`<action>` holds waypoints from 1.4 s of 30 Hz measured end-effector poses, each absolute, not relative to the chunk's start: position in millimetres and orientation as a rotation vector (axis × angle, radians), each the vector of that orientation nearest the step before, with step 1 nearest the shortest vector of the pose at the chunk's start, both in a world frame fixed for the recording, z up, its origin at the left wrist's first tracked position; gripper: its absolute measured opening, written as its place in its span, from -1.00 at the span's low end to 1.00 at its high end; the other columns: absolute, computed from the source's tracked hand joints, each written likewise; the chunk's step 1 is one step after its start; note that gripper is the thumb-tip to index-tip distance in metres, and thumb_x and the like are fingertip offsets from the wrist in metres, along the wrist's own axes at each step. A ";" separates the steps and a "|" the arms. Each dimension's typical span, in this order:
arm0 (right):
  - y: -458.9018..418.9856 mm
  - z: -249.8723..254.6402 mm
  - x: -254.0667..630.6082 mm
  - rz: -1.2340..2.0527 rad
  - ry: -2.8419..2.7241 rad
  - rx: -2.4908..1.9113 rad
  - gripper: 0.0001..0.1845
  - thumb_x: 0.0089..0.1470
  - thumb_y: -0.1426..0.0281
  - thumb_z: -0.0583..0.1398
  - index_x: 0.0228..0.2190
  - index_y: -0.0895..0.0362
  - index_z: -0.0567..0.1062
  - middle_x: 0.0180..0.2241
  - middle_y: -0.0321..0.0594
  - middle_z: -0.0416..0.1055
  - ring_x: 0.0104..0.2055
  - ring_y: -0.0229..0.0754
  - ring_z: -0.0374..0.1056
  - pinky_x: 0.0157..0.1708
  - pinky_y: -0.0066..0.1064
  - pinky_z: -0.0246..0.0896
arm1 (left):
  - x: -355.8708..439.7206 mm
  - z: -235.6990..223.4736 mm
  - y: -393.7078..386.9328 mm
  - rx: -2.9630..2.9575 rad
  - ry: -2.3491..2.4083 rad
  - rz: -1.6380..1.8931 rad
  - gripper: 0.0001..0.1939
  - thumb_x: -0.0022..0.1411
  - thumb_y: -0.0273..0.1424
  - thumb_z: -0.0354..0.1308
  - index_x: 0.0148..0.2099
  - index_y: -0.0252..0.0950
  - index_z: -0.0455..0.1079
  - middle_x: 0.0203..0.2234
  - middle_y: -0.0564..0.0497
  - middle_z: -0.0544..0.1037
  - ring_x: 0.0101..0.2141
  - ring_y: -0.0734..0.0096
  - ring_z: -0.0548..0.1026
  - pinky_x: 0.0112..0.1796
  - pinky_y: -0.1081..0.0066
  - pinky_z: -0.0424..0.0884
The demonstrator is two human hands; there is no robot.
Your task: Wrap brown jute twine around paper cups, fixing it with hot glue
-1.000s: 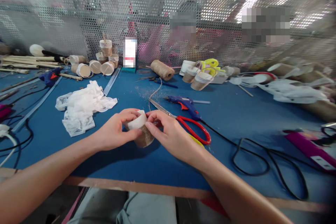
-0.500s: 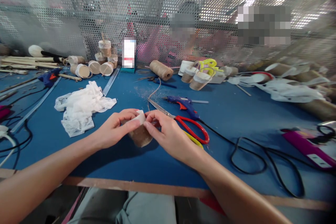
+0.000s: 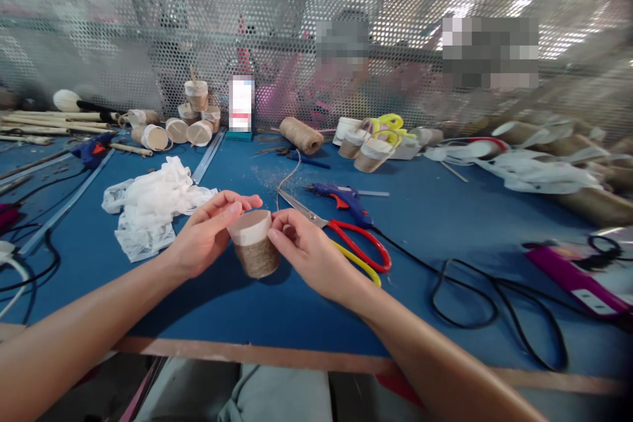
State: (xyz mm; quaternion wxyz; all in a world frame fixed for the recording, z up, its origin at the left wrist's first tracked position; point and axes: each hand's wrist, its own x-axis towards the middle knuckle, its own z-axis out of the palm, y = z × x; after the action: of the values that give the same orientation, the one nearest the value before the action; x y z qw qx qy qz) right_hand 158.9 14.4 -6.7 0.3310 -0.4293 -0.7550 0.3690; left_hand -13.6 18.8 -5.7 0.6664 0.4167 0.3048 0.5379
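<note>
A small cup (image 3: 257, 257), wrapped in brown twine below and a white band at the top, is held just above the blue table with its mouth facing up and slightly tilted. My right hand (image 3: 301, 244) pinches its right rim between thumb and fingers. At the cup's left side is my left hand (image 3: 210, 231), thumb and fingers apart around the rim; whether it touches the cup is unclear. Scissors with red and yellow handles (image 3: 361, 244) lie beside my right hand. A strand of twine runs from the spool (image 3: 301, 135) toward the scissors' tip.
A blue glue gun (image 3: 343, 200) lies past the scissors, its black cord looping right to a purple power strip (image 3: 578, 277). White lace (image 3: 153, 208) is heaped at left. Several wrapped cups (image 3: 199, 132) and a phone (image 3: 241, 105) stand along the mesh partition (image 3: 163, 26).
The cup has turned more upright, showing its opening. My left fingers have loosened from the rim and spread apart, while my right hand keeps its pinch.
</note>
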 end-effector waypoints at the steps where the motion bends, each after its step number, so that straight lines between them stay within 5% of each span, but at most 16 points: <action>1: 14.7 -8.0 158.5 0.958 -1.971 -1.122 -0.90 0.09 0.37 0.01 -0.44 0.11 0.19 -0.39 -0.26 0.25 -0.43 -0.31 0.14 -0.43 -0.44 0.13 | -13.6 -6.2 19.0 0.917 0.694 1.221 -0.88 0.01 -0.37 0.23 -0.44 -0.31 0.40 -0.26 0.00 0.54 -0.25 0.37 0.46 -0.23 0.40 0.30; 30: 26.1 -5.3 150.4 0.998 -1.920 -1.075 -0.82 0.08 0.28 -0.01 -0.48 0.11 0.18 -0.52 -0.37 0.14 -0.48 -0.32 0.10 -0.45 -0.44 0.11 | -11.7 4.9 28.1 0.863 0.877 1.323 -0.72 -0.24 -0.37 0.35 -0.63 -0.36 0.27 -0.37 -0.03 0.50 -0.48 0.52 0.40 -0.37 0.44 0.31; 38: 28.9 12.4 157.9 0.927 -1.992 -1.113 -0.82 0.09 0.28 0.01 -0.46 0.13 0.21 -0.52 -0.37 0.15 -0.49 -0.32 0.07 -0.47 -0.44 0.03 | -32.6 17.1 46.4 1.258 1.040 1.321 -0.71 -0.01 -0.29 0.21 -0.66 -0.29 0.31 -0.55 0.05 0.46 -0.38 0.39 0.36 -0.22 0.41 0.21; 42: 29.1 17.5 161.1 0.882 -2.014 -1.137 -0.83 0.10 0.29 0.00 -0.46 0.11 0.19 -0.55 -0.40 0.12 -0.53 -0.34 0.05 -0.52 -0.46 0.00 | -37.7 20.3 43.3 1.787 1.129 1.195 -0.69 0.13 -0.27 0.05 -0.57 -0.29 0.40 -0.36 -0.05 0.49 -0.23 0.25 0.37 -0.12 0.33 0.17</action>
State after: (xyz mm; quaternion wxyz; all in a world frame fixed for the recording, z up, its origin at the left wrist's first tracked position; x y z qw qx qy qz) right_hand 161.1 29.1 17.5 0.3272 -0.4340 -0.7688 0.3369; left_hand -37.7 43.3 20.3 0.3494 0.6896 0.4356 0.4611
